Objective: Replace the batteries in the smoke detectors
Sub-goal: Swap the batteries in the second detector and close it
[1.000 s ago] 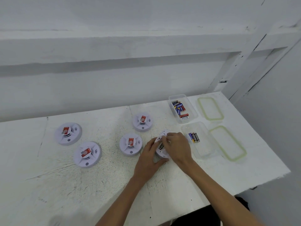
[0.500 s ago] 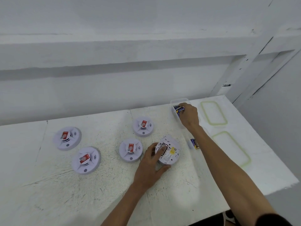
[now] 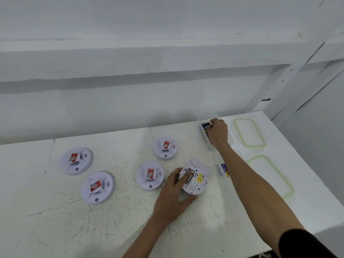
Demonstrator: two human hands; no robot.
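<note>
An opened white smoke detector (image 3: 198, 185) lies back side up on the table, with a black battery (image 3: 189, 179) in its compartment. My left hand (image 3: 173, 194) holds it by its left rim, thumb under the near edge. My right hand (image 3: 219, 134) reaches into the far clear container (image 3: 208, 117); its fingers curl around a battery (image 3: 206, 125) among the loose ones there. Most of that container is hidden by the hand.
Several closed smoke detectors with red stickers lie to the left (image 3: 76, 161) (image 3: 98, 187) (image 3: 150, 175) (image 3: 165, 148). A nearer clear container with batteries (image 3: 224, 169) is partly behind my right forearm. Two green-rimmed lids (image 3: 249, 132) (image 3: 270, 175) lie near the table's right edge.
My right hand left the opened detector and reached back to the far battery container, where it stays. My left hand stayed on the detector, whose battery compartment now shows.
</note>
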